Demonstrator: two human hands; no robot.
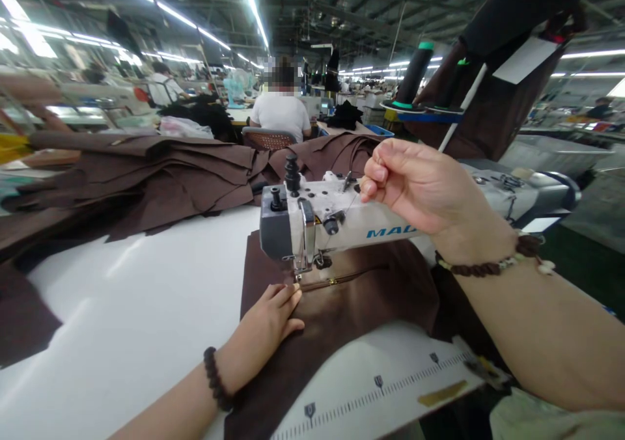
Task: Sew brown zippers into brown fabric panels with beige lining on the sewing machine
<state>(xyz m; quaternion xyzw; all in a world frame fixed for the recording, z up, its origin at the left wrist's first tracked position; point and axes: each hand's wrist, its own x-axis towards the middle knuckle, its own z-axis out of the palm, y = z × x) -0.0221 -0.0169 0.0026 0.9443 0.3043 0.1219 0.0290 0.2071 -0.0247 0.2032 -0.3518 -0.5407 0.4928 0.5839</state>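
Observation:
My left hand lies flat on the brown fabric panel, fingers stretched out, their tips beside the sewing machine's presser foot. A zipper with a brass-coloured pull runs across the panel to the right of the needle area. Above the arm of the white sewing machine, my right hand is raised with thumb and fingers pinched together. A thin thread slants up from the machine's tension knob toward that hand; the part inside the fingers is hidden.
Brown fabric pieces are stacked behind the machine and to the left. A ruler scale runs along the white table's front edge. Thread cones stand at upper right beside hanging brown material. Ahead, a person in white sits facing away.

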